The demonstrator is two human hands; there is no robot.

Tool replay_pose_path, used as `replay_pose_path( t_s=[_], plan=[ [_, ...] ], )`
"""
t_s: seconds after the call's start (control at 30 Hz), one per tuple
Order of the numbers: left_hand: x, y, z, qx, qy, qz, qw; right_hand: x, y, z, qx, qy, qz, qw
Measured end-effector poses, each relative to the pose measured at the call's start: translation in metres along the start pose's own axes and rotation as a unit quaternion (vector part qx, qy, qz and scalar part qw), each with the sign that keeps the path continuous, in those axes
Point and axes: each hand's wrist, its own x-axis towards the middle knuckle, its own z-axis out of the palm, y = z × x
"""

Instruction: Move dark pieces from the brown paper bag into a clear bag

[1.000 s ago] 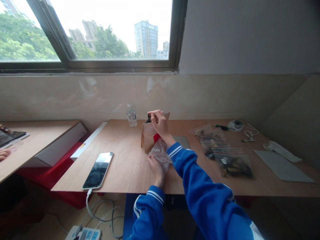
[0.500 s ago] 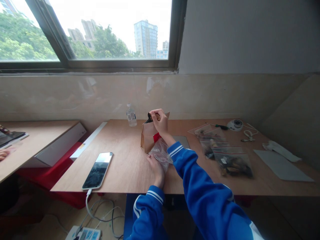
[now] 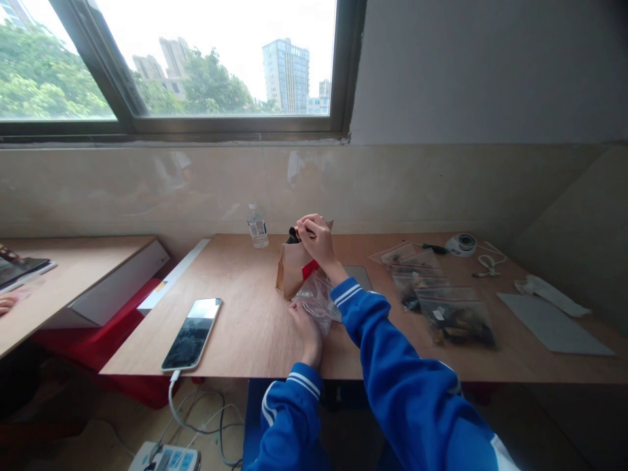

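- My right hand point(image 3: 318, 242) pinches a small black part point(image 3: 294, 234) over the brown paper bag point(image 3: 292, 269).
- My left hand point(image 3: 305, 328) grips the clear plastic zip bag point(image 3: 316, 299).
- A phone point(image 3: 192, 333) lies left, filled zip bags point(image 3: 444, 301) right.

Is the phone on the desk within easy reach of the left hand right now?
Probably yes. The left hand rests on the clear bag, and only bare desk lies between it and the phone.
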Motion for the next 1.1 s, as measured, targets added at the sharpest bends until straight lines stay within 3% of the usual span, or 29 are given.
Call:
replay_pose_path(
  t_s=[0.33,0.53,0.73,0.87,0.97,1.0,1.1],
  plan=[
    [0.006,-0.008,-0.002,-0.005,0.0,-0.003,1.0,0.008,0.0,-0.005,0.004,-0.041,-0.023,0.999],
    [0.007,-0.011,-0.003,-0.007,-0.006,0.004,1.0,0.013,-0.005,-0.011,0.045,-0.125,-0.009,0.991],
    [0.007,-0.012,-0.003,0.012,0.005,0.015,1.0,0.012,-0.01,-0.013,0.081,-0.062,0.013,0.995],
    [0.008,-0.012,-0.004,0.018,-0.004,0.008,1.0,0.005,-0.019,-0.031,0.064,0.015,0.081,0.995],
    [0.005,-0.009,-0.003,0.023,-0.012,0.018,1.0,-0.021,-0.027,-0.058,0.057,-0.067,0.167,0.982],
    [0.004,-0.008,-0.002,0.023,-0.015,0.023,0.999,-0.035,-0.031,-0.068,0.045,-0.118,0.201,0.971],
    [0.0,-0.006,-0.001,0.018,-0.033,0.039,0.999,-0.08,-0.038,-0.088,0.02,-0.195,0.305,0.932]
  ],
)
